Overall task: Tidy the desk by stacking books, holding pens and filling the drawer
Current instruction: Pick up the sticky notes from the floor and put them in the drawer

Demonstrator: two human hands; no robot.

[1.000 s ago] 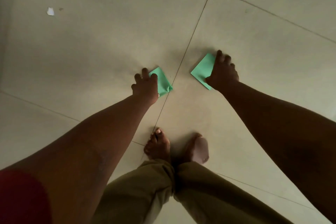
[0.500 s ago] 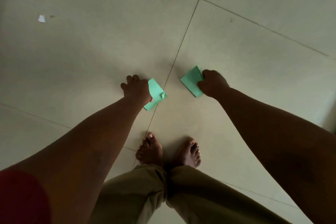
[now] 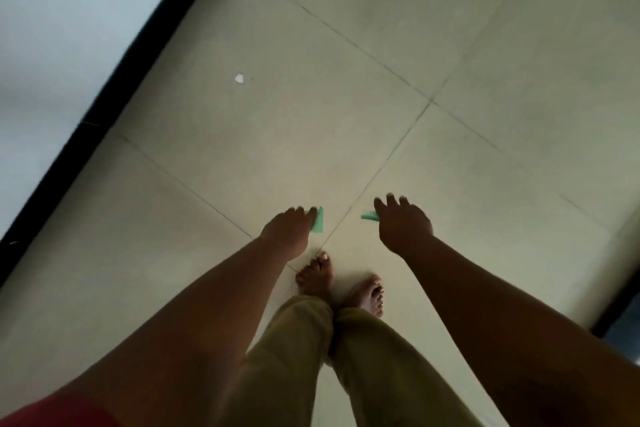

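Reaching down over the tiled floor, left hand pinched a green paper piece at its fingertips; right hand likewise held a second green piece, fingers loosely curled. Bare feet just below, small white scrap well apart near the dark skirting.

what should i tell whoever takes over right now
Left hand: holds a green paper at its fingertips.
Right hand: holds a second green paper; most of it is hidden under the hand.
Both hands are above the tiled floor, in front of the bare feet. A white scrap lies on the floor farther out.
Done: both green papers are in hand.
Left: no desk, books, pens or drawer in view, so all of that appears still to do; the scrap may need picking up.
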